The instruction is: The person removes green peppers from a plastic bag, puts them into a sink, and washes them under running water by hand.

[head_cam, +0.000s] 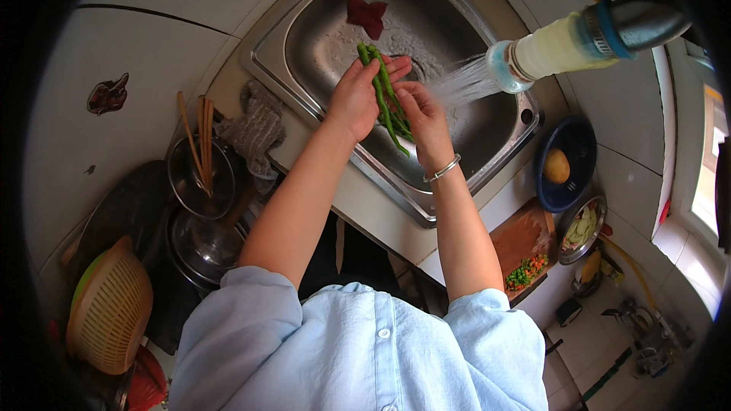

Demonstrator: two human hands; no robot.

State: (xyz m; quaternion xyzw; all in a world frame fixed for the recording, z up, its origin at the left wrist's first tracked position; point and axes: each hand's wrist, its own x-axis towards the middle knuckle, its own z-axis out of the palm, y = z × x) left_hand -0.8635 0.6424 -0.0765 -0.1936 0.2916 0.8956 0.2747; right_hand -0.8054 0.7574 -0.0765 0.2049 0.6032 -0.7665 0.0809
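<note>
My left hand point(361, 97) is over the sink and holds long green chili peppers point(380, 85), the thumb laid across them. From the other side, my right hand point(421, 117), with a silver bangle on the wrist, has its thumb and fingertips curled against one pepper. More green peppers point(403, 127) show below, partly hidden by my hands. Water sprays from the faucet nozzle point(510, 67) towards my right hand and into the stainless steel sink point(320, 17). A dark red scrap point(367, 17) lies in the basin beyond my fingers.
A grey cloth point(254, 125) lies left of the sink, near a pot point(180, 177) with chopsticks. Right of the sink are a blue bowl point(579, 148) holding a potato, a metal bowl point(599, 205) of sliced vegetables, and a cutting board point(519, 234) with diced vegetables. A colander point(111, 308) stands far left.
</note>
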